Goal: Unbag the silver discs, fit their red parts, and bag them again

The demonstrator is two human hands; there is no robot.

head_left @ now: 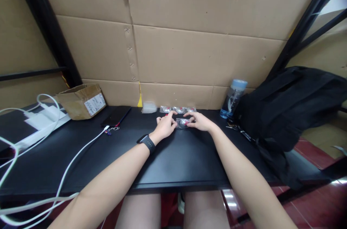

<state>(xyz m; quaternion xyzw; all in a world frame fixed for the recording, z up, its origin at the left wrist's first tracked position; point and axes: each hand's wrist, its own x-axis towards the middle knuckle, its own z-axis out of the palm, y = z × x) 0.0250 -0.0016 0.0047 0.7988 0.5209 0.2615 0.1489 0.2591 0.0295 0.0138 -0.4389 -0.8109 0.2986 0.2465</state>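
On black tabletop (180,160), fingers (192,124) hold a filled packet (182,123).

- Bare left arm (111,185), slanting in from the lower left; the left wrist (155,138) runs nearly straight on from the forearm.
- Left grip (164,127), a bare hand seen from the back, curled, with index finger and thumb pointing inward.
- Bare right arm (244,165), slanting in from the lower right; the right wrist (213,128) is slightly bent inward.
- Right grip (200,122), a bare hand arched, index finger and thumb towards the left grip, the two grips near but apart.
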